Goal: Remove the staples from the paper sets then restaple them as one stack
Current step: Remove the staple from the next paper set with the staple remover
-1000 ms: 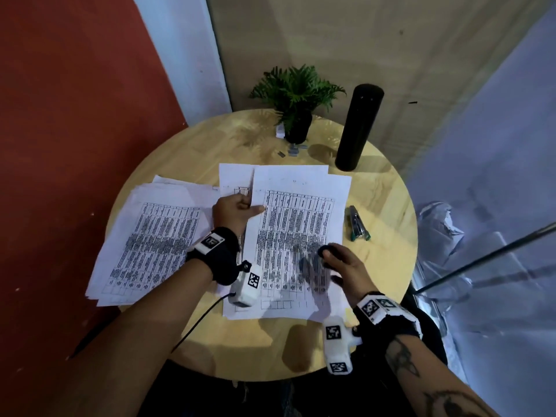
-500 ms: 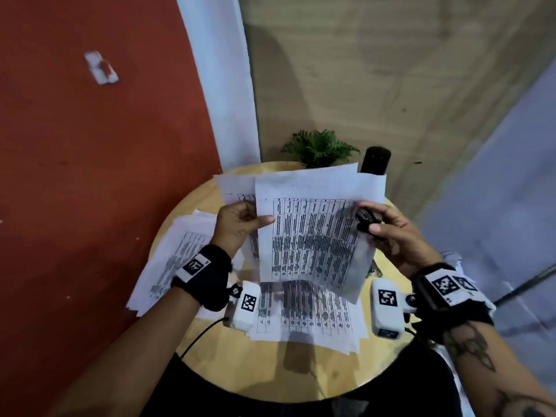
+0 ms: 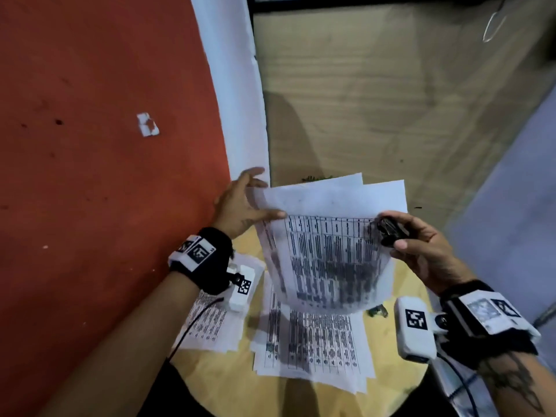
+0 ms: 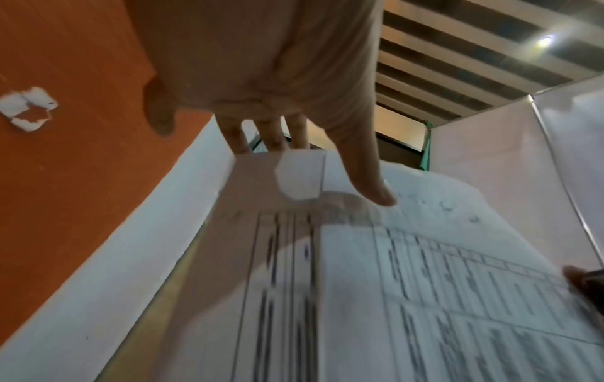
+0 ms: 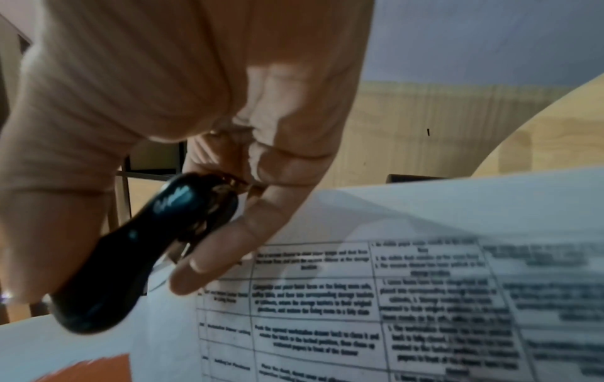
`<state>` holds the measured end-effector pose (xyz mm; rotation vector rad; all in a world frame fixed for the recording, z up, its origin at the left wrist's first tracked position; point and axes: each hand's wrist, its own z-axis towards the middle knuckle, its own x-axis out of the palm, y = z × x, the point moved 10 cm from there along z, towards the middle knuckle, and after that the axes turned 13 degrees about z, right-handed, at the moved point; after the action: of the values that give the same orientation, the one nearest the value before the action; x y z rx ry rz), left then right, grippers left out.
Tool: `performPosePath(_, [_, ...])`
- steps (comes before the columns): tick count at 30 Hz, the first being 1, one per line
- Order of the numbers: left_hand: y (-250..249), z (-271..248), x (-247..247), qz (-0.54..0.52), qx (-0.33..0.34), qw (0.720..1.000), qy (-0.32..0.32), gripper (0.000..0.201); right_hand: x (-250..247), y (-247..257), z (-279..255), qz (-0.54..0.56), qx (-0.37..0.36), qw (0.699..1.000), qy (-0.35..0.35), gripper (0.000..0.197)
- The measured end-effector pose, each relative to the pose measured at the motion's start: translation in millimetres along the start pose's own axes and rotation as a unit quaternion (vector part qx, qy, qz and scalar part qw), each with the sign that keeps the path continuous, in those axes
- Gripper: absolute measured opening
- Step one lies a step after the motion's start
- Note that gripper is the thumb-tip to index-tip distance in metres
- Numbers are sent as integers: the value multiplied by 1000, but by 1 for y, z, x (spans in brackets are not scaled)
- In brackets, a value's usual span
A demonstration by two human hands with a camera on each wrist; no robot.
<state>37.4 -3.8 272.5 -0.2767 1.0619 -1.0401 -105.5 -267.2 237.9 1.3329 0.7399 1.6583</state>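
Paper set [image 3: 328, 254] is lifted off the tabletop [image 3: 400, 275] and held up between both hands, printed table facing the camera. Two more sets lie flat below: one centre [image 3: 313, 341], one left [image 3: 210, 320].

Left hand [image 3: 237, 203]: grip pinches the top-left corner, thumb on the front face, fingers behind the sheets.

Right hand [image 3: 421, 245]: grip curls round a black staple remover [image 3: 391, 231] and at the same time clamps the top-right edge of the paper under a fingertip, per the right wrist view.

No staple visible on the lifted set in any view; too blurred to call.

Risks from here, my read:
- Right hand is double-loaded. Repositioning the remover means loosening the paper hold, so the sheets could fan out or drop.
- Sheets sag mid-air, so working the staple unsupported could tear the corner.
- A loose staple could fall among the sets below.
- Sets look alike, so order is easy to mix up.
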Motion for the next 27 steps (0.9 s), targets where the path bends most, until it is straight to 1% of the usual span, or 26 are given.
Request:
performPosePath(1, [-4, 4, 1, 8, 2, 1000, 13, 75, 0, 3, -1, 3, -5, 1000, 0, 45])
performPosePath(2, [-9, 9, 2, 10, 10, 1000, 22, 64, -1, 6, -2, 3, -12, 1000, 0, 44])
performPosePath(5, [-27, 13, 12, 9, 30, 995, 93, 48, -5, 12, -3, 9, -23, 1000, -13, 47])
performPosePath(6, [-33, 12, 16, 11, 39, 992, 123, 43, -6, 14, -5, 16, -31, 999, -13, 52])
performPosePath(7, [-39, 10, 19, 13, 48, 988, 148, 44, -3, 16, -6, 18, -36, 999, -9, 53])
performPosePath(9, [-46, 5, 20, 28, 62, 984, 165, 51, -2, 20, -8, 29, -44, 998, -14, 43])
performPosePath(10, [-47, 5, 19, 41, 62, 985, 158, 49, -1, 20, -10, 37, -45, 998, -20, 40])
performPosePath(13, [-46, 6, 17, 62, 53, 986, 146, 27, 0, 18, -11, 33, -42, 998, -29, 41])
performPosePath(14, [-48, 6, 17, 59, 57, 985, 151, 24, 0, 18, -12, 37, -44, 998, -34, 40])
performPosePath(16, [-53, 5, 16, 55, 60, 983, 162, 24, 0, 19, -13, 38, -53, 997, -49, 37])
performPosePath(17, [-56, 4, 15, 54, 62, 982, 170, 27, -2, 20, -13, 38, -62, 996, -60, 38])
performPosePath(18, [-58, 4, 15, 56, 67, 981, 176, 30, -5, 20, -13, 29, -73, 994, -74, 48])
performPosePath(19, [-62, 4, 14, 64, 69, 979, 178, 34, -11, 19, -12, 19, -84, 991, -106, 58])
performPosePath(20, [-63, 5, 12, 69, 74, 979, 176, 40, -20, 20, -12, 9, -103, 983, -148, 59])
performPosePath(21, [-65, 6, 9, 68, 75, 979, 175, 46, -26, 22, -15, -2, -133, 972, -196, 53])
performPosePath(22, [-65, 7, 7, 64, 78, 980, 171, 48, -29, 26, -19, -35, -165, 955, -245, 47])
performPosePath(23, [-67, 8, 5, 64, 77, 980, 170, 46, -23, 34, -24, -95, -207, 935, -270, 45])
performPosePath(24, [-68, 8, 3, 65, 78, 980, 173, 40, -8, 43, -27, -170, -246, 916, -267, 46])
performPosePath(25, [-70, 6, 3, 68, 75, 979, 179, 35, 13, 48, -28, -239, -275, 899, -242, 51])
performPosePath(27, [-76, 4, 2, 76, 78, 975, 192, 31, 58, 50, -25, -342, -313, 869, -171, 57])
